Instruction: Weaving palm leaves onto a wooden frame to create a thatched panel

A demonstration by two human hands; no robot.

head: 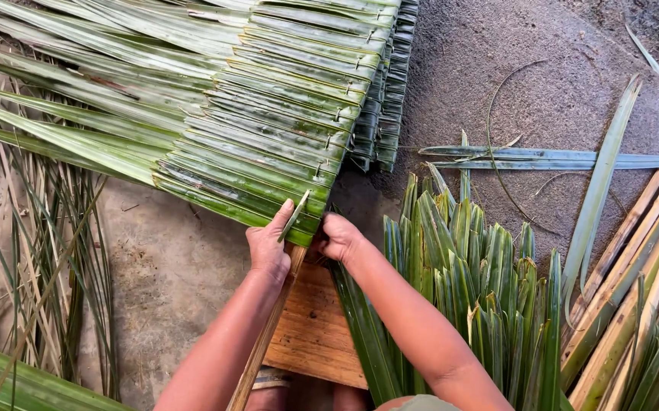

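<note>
A panel of folded green palm leaves [268,122] lies stitched along a wooden stick [264,346] that runs from the bottom centre up under the leaves. My left hand [270,242] grips the nearest leaf edge on the stick and pinches a thin pale sliver [295,215] between thumb and fingers. My right hand [340,237] is closed on the lower right corner of the same leaf panel, just beside the left hand. A wooden board [314,335] lies under both forearms.
A pile of cut green palm leaves [489,297] lies to the right of my right arm. Split pale stalks [641,289] lie at the far right. Loose leaf strips [550,160] rest on the sandy ground. Thin dry leaf ribs [40,251] spread at left.
</note>
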